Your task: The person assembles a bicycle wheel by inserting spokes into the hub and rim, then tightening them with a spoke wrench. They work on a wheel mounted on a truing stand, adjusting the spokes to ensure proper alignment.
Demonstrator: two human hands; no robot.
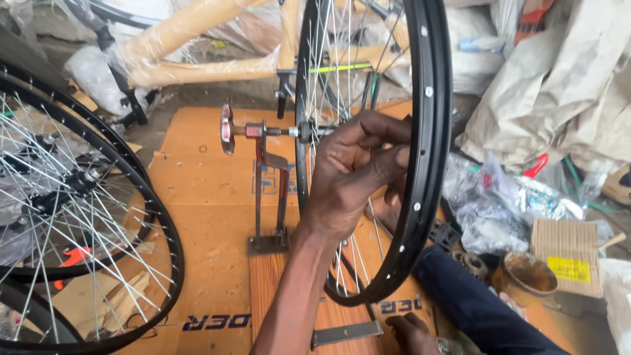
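- Where closest to the lens, at the lower edge: logged a right hand (411, 334), cut off by the frame, lying low beside a dark blue trouser leg (473, 302); could not tell whether spread or closed.
- Logged beneath it a wooden board (269, 283), laid on an orange cardboard sheet (197, 197).
- Found the left hand (351, 174) reached up on a bare forearm and clamped together on the spokes (335, 59), just inside the rim (427, 131).
- Recorded the wheel (420, 217) as standing upright, edge-on, carried by its axle in a rusty metal stand (263, 164) fixed to the board.
- Judged light for its span; rim stiff and smooth-painted, likely slippery; spokes thin, springy and easily bent by side load. Judged best gripped at the rim's outer edge, or steadied at the axle, never hauled by one spoke.
- Noted to the left, well apart, two more spoked wheels (79, 197) leaning together.
- Noted to the right a round rusty tin (526, 273) beside a small cardboard box (568, 253).
- Catalogued furthest off a paper-wrapped bicycle frame (197, 26) and heaped sacks (565, 79).
- Could not see the hub, hidden by the left hand, nor whatever small tool may have sat inside that grip; wheel top cut off.
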